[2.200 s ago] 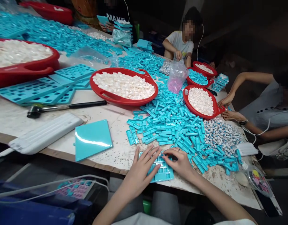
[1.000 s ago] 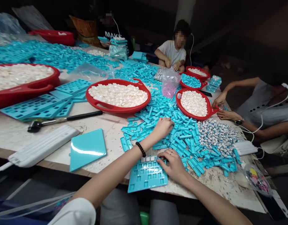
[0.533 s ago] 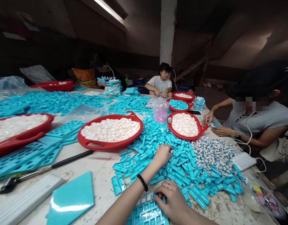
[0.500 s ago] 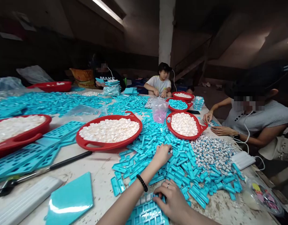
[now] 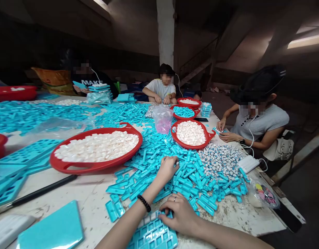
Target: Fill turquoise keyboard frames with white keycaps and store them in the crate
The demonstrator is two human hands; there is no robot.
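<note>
My left hand [image 5: 168, 168], with a dark beaded bracelet at its wrist, is over a heap of small blue plastic trays [image 5: 187, 174]. Its fingers are closed, and a small white piece shows at the fingertips. Nearer me, my right hand [image 5: 179, 212] wears a ring and curls its fingers over the upper edge of a blue compartment tray [image 5: 151, 237]. White pieces [image 5: 150, 218] fill part of that tray's top row; the other visible cells look blue. The right fingertips are partly hidden.
Red basins [image 5: 118, 159] of white pieces stand around the heap. A pile of small white-and-blue pieces [image 5: 221, 160] lies right, near a white power bank [image 5: 249, 163]. A blue flat panel [image 5: 53, 226] and a black-handled rod [image 5: 45, 189] lie left. Several co-workers sit around the table.
The view has turned to the right, so most things appear farther left. My left hand stays over the heap and my right hand stays at the compartment tray.
</note>
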